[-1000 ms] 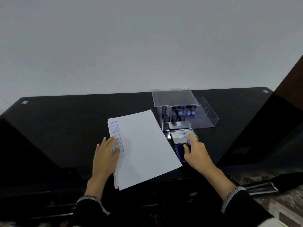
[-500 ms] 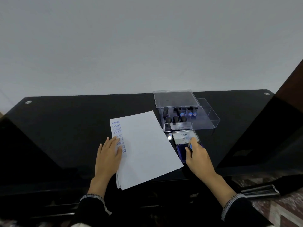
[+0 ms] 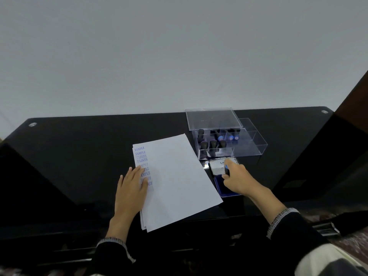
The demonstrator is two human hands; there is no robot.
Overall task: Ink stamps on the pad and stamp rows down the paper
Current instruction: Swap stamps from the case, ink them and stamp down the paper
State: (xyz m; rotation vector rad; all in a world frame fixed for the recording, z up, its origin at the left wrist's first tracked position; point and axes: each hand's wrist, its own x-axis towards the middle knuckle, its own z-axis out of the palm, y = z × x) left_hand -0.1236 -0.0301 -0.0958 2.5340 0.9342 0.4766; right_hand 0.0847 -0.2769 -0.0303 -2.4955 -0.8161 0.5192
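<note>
A stack of white paper (image 3: 179, 180) lies tilted on the black table, with a column of blue "SAMPLE" prints down its left edge. My left hand (image 3: 131, 188) rests flat on that edge, fingers spread over the lowest prints. Right of the paper sits an open blue ink pad (image 3: 223, 188) with its white-labelled lid (image 3: 217, 166) folded back. My right hand (image 3: 239, 180) is closed on a black stamp with a blue top (image 3: 226, 169), held down on the pad.
A clear plastic box (image 3: 249, 144) behind the pad holds several black-handled stamps (image 3: 213, 143); its clear lid (image 3: 212, 118) leans at the back. The glossy black table (image 3: 79, 156) ends at a pale wall. A dark cabinet side (image 3: 354, 120) rises at the right.
My right hand has stayed on the ink pad with the stamp, shifting only slightly. My left hand keeps pressing the paper. The view has drifted a little.
</note>
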